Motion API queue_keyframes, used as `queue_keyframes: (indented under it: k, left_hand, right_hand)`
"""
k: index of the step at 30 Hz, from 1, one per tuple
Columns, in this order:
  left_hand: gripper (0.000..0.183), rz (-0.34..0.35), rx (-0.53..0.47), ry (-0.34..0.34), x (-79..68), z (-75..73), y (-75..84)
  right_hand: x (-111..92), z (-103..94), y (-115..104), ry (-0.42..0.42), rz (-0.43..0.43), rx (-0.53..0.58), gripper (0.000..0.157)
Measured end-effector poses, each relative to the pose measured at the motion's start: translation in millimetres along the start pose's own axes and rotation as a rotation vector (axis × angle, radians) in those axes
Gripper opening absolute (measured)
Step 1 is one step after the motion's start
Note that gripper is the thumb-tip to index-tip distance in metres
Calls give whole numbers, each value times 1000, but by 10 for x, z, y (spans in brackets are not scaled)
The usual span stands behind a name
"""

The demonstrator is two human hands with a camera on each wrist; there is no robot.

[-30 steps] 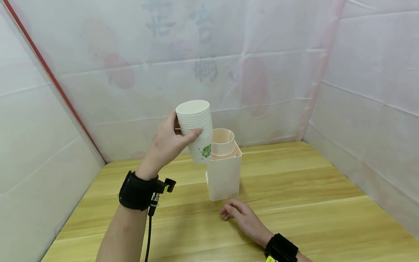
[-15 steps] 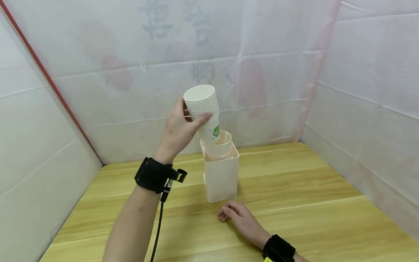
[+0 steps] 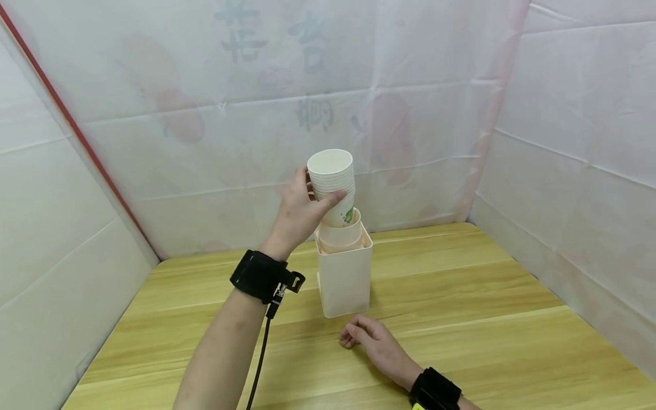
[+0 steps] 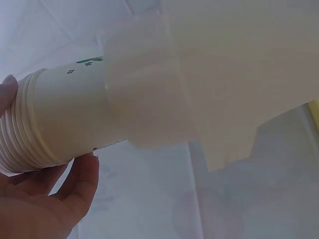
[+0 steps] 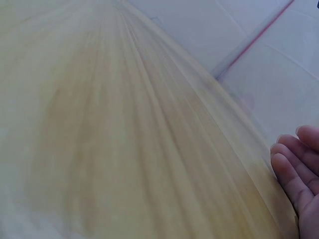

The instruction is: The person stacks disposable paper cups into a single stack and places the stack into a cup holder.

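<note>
My left hand [image 3: 302,213] grips a stack of white paper cups [image 3: 332,181] near their rims, thumb across the front and fingers behind. The stack's lower end sits inside the round tube on top of a cream plastic holder [image 3: 345,282]; a green print shows just above the tube's rim. In the left wrist view the cups [image 4: 70,109] run into the holder's round collar [image 4: 144,89], their bottom hidden in it. My right hand [image 3: 376,344] rests on the table in front of the holder, fingers loosely curled, holding nothing.
The holder stands upright on a wood-grain table [image 3: 461,296]. White cloth walls [image 3: 246,142] with faint prints close in the back and sides. A black cable [image 3: 258,364] hangs from the left wrist strap [image 3: 261,276].
My left hand has carried the cup stack rightward, over the holder, then lowered it so its bottom went into the round tube. My right hand has stayed in place.
</note>
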State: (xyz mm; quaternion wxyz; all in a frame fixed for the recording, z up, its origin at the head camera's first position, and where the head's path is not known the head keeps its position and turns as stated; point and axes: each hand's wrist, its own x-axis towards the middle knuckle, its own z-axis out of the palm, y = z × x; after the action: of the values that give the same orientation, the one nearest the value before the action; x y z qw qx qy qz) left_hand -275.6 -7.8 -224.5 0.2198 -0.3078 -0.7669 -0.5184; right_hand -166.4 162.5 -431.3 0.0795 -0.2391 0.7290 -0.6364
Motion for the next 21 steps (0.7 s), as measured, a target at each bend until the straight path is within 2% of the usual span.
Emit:
queue_keyframes:
  k: [1, 9, 15, 21]
  left_hand:
    - [72, -3, 4, -8, 2, 21, -60]
    - [84, -7, 37, -69, -80, 73, -182]
    - [86, 9, 38, -84, -91, 76, -198]
    - [80, 30, 93, -103, -93, 79, -193]
  right_hand:
    - [3, 3, -2, 0, -2, -2, 29]
    - [7, 13, -5, -7, -12, -17, 30]
    - [-1, 1, -14, -4, -7, -12, 29]
    - [-2, 1, -18, -2, -8, -14, 29]
